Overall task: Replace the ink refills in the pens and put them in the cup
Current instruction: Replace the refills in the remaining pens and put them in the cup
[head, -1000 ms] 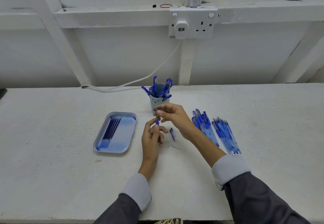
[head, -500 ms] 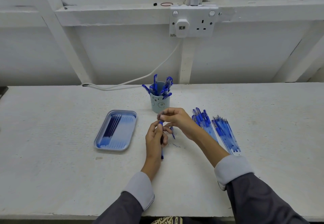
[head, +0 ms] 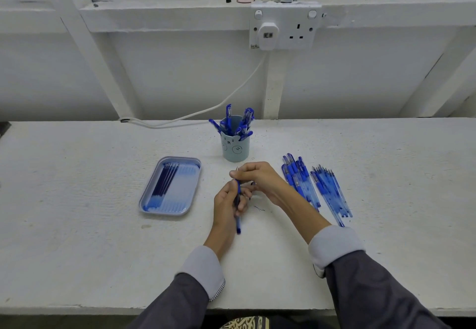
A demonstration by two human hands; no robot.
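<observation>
Head: one pen [head: 238, 223] held, one cup [head: 235, 149], one tray [head: 170, 214].

This is looking like a plain workshop or assembly station: a rough white-painted bench [head: 77, 225] is running along a white wall [head: 180, 76] crossed by bare painted beams [head: 90, 45], a double socket [head: 296, 28] is carrying a plug [head: 268, 35] with a loose cable [head: 231, 97], and pens [head: 298, 179] are lying sorted in rows near a tray [head: 192, 164] of refills [head: 164, 182]
</observation>
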